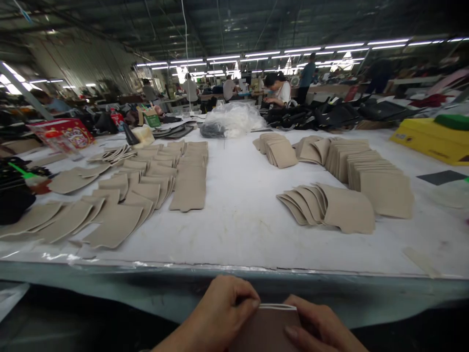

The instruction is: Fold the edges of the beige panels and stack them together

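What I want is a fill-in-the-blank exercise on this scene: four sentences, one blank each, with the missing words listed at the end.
1. The piece between the left hand and the right hand shows a ____ top edge.
2. The box on the right of the table is ____.
3. The object resting on the box is ____.
4. The crumpled plastic lies toward the table's ____ side, away from the hands.

Missing words: white; yellow; green; far.
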`<state>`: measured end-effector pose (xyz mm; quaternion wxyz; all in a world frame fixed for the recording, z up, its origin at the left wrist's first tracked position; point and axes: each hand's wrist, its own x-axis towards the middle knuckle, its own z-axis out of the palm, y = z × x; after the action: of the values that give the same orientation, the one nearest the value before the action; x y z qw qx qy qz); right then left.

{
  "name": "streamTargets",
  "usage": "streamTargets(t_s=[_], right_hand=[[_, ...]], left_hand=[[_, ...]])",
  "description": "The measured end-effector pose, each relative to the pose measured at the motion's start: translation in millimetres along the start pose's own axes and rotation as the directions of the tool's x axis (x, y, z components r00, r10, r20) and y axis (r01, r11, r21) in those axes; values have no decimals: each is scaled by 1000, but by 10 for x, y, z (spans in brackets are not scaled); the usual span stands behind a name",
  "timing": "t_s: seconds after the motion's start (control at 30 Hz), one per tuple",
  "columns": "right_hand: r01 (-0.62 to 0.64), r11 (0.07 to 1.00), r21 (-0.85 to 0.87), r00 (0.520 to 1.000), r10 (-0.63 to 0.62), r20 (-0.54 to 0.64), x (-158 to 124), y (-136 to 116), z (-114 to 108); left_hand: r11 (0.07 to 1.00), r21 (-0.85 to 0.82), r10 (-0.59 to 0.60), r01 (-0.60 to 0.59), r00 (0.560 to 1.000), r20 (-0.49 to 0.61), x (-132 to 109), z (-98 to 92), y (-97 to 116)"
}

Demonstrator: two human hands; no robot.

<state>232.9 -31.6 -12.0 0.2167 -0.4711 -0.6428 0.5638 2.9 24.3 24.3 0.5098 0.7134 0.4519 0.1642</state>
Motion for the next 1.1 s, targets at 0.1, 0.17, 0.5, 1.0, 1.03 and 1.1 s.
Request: streamTargets(t_s=[0.1,0.17,0.5,1.0,1.03,1.1], right_hand=[[8,993,-119,1000,-8,-2,-27,33,1],[25,973,-229,996,-44,-79,-56,7,9],[293,626,-722,858,-506,-90,74,-171,188],[355,502,-789,761,-646,-69,214,-73,281],[337,496,-801,769,-636,-70,214,-79,289],[301,493,-816,798,-599,-67,214,-93,306]], left_hand=[[989,-65,-121,131,983,136,63,44,8],[975,-122,-157,186,964,213,102,15,-28],[815,-390,-297,428,887,352,259,29,-178],[835,-408,-233,370,909,347,218,49,-240],[845,-395,-227,360,911,344,214,60,-252],[868,-362,-214,339,914,344,205,88,-275]])
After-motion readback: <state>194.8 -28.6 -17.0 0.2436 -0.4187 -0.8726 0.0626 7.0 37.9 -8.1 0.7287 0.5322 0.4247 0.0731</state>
